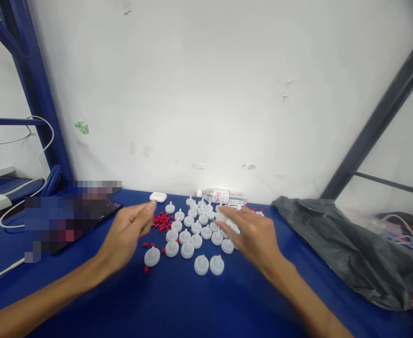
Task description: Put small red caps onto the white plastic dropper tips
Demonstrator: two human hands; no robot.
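Note:
Many translucent white nozzle-tipped caps [196, 241] stand spout-up on the blue table [178, 305]. At their left is a heap of small red caps [162, 221], with a few scattered nearer me. My left hand [127, 232] is closed in a pinch above the table, just left of the red heap. Whatever its fingertips hold, if anything, cannot be made out. Over the right side of the white group reaches my right hand [252, 232], slightly blurred, its thumb and fingers apart. White pieces show between and under those fingers; I see no clear grip on them.
A clear plastic bottle [222, 196] lies by the wall, near a white earbud case [158, 197]. A dark tablet-like device [103, 216], partly pixelated, lies left with a white cable [5, 271]. Grey cloth [333, 244] covers the right side. Blue frame posts [46, 89] rise at left.

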